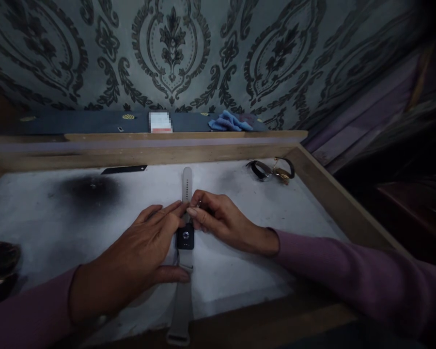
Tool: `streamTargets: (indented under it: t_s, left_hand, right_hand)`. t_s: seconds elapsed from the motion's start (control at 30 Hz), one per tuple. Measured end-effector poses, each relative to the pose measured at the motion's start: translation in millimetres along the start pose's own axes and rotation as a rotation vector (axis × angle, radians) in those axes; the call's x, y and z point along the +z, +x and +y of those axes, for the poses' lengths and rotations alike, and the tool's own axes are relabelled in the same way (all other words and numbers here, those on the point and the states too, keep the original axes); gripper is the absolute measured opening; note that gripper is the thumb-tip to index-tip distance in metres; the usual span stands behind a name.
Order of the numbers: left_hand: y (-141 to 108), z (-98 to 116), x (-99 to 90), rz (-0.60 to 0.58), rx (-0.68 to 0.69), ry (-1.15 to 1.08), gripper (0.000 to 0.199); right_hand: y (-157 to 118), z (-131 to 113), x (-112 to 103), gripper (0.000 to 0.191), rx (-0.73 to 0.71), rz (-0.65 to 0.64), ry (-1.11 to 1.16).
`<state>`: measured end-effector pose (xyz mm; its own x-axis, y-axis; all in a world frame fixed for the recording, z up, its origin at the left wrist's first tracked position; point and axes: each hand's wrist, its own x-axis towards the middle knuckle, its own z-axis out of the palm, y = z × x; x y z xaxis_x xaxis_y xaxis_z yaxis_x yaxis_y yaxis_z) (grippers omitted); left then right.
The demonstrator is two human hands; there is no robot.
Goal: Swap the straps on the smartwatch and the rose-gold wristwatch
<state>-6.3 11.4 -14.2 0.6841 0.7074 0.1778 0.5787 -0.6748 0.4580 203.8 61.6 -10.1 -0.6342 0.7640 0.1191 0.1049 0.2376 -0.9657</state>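
A smartwatch (185, 236) lies back up on the white tray bottom, its sensor showing, with the light grey strap (187, 182) running away from me and the other strap half (180, 310) reaching toward me. My left hand (141, 252) holds the watch from the left, its fingertips at the upper strap end and its thumb on the lower strap. Thumb and fingers of my right hand (221, 220) are pinched together at the joint of case and upper strap. A small shiny bit shows among those fingers, too small to name.
Wooden rims surround the tray (334, 213). A black blade-like strip (124, 169) lies at the back left, two wristwatches (271, 170) at the back right. Dark shiny objects (2, 266) sit at the left edge. Beyond the rim are a blue cloth (229, 121) and a small box (160, 122).
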Motion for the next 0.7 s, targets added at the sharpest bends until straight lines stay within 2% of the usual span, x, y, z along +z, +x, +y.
streamTargets:
  t_s: [0.33,0.47,0.57,0.7]
  left_hand:
    - [-0.2,2.1,-0.7,-0.002,-0.039,0.012,0.054]
    - [0.0,1.6,0.4,-0.014,-0.037,0.035,0.058]
    - [-0.2,1.9,0.0,-0.016,-0.034,0.046,0.063]
    - [0.1,2.3,-1.6,-0.014,-0.021,0.02,0.058]
  right_hand:
    - [0.3,1.2,0.3,0.027,-0.025,-0.001,-0.039]
    - [0.5,1.9,-1.3,0.023,-0.022,-0.011,-0.081]
    - [0.6,1.0,-2.1,0.025,-0.026,-0.016,-0.098]
    - [0.3,-0.3,-1.7,0.028,-0.016,-0.004,-0.073]
